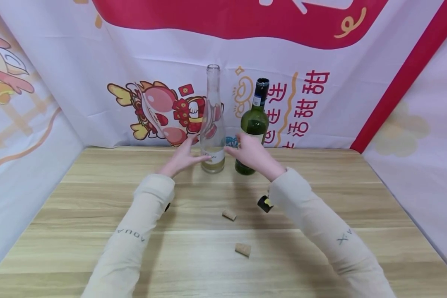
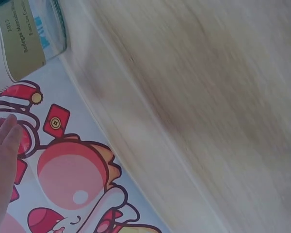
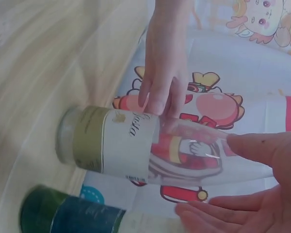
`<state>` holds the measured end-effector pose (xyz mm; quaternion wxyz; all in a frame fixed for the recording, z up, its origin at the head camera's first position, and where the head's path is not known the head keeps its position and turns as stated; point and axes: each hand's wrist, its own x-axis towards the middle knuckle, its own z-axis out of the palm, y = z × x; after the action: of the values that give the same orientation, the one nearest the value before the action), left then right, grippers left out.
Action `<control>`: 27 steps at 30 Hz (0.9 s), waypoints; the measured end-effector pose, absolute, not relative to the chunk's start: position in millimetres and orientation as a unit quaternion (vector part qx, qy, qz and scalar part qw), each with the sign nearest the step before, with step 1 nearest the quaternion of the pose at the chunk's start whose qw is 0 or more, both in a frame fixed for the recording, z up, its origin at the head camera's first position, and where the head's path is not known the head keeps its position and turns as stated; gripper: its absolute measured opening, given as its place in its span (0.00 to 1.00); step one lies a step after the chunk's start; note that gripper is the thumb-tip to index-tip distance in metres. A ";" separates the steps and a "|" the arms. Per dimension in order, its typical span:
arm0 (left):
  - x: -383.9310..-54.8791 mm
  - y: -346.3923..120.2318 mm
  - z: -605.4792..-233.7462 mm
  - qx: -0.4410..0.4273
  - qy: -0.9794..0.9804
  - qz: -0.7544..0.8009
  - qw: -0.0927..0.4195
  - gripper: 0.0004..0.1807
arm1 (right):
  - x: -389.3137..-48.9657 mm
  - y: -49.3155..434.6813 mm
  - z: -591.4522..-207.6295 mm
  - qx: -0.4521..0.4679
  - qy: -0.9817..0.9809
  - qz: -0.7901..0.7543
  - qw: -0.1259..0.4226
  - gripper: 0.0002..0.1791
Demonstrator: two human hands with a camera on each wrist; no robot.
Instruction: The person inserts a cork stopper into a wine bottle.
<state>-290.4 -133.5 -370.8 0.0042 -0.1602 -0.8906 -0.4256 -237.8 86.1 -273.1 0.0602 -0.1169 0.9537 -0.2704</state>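
A clear glass bottle [image 1: 213, 120] with a pale label stands upright at the back of the table. To its right is a green wine bottle [image 1: 254, 121] with a dark neck. My left hand [image 1: 183, 157] is at the clear bottle's left side, fingers extended; in the right wrist view its fingertips overlap the bottle's label, and contact is unclear. My right hand [image 1: 254, 155] reaches between the two bottles, thumb and fingers spread apart. In the right wrist view its thumb lies in front of the clear bottle [image 3: 128, 143], its fingers beside the green bottle [image 3: 43, 213].
Two corks, one farther [image 1: 229, 215] and one nearer [image 1: 243, 249], lie mid-table. A small black object [image 1: 264, 204] with a yellow patch is by the right sleeve. Behind the bottles hangs a printed cloth [image 1: 164, 54]; the wooden table [image 1: 193, 265] ends there.
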 end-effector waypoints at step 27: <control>-297.5 -113.5 -383.8 -0.143 -0.851 -0.506 -0.008 0.52 | -278.9 50.1 -303.2 -0.101 0.898 -0.426 -0.035 0.46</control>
<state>-297.5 -113.5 -383.8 -0.0075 -0.1425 -0.8506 -0.5061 -278.9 50.1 -303.2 -0.0351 -0.1012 0.8983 -0.4261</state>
